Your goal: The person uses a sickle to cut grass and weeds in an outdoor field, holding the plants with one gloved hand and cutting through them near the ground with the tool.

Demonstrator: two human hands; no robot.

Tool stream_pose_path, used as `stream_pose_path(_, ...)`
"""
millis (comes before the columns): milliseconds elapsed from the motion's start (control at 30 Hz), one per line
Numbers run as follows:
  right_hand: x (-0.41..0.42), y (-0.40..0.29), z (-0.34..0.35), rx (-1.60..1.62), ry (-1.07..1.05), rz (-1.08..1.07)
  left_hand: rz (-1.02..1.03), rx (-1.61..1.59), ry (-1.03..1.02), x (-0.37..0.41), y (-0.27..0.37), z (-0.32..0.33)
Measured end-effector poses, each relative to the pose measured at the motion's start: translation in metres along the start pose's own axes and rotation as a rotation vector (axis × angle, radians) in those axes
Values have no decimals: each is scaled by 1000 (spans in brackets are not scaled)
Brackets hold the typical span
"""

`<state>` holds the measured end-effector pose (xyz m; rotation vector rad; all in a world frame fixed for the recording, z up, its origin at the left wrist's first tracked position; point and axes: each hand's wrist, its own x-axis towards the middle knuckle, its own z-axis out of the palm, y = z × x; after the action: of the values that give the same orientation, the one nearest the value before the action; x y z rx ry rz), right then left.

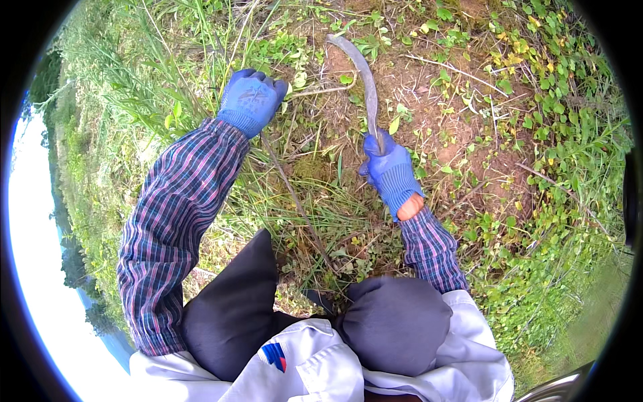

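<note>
My left hand, in a blue coated work glove with printing on its back, is curled into a fist at the edge of tall grass. Plant stems come out around the fist; the palm and what lies inside are hidden. A long brown stem runs from beneath that wrist down towards my knees. My right hand, gloved in blue too, grips a sickle by its lower end. The curved grey sickle blade points up and away, its tip over low leaves and soil, apart from my left hand.
Reddish bare soil with dry twigs and small weeds lies beyond the sickle. Leafy creeping plants cover the right side. My dark-trousered knees are bent close below my hands. A dry bent stalk stretches between fist and blade.
</note>
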<state>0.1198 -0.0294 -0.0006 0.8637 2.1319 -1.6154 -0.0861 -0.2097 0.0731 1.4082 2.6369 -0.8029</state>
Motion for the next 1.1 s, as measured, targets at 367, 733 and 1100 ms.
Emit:
stream_pose_path(367, -160, 178, 29, 524, -211, 331, 97, -38, 301, -42, -50, 43)
stream_pose_path(733, 56, -58, 37, -160, -3, -156, -502, -55, -224, -12, -122, 59)
stream_pose_path(1100, -30, 26, 67, -462, -164, 61, -395, -261, -121, -38, -112, 68)
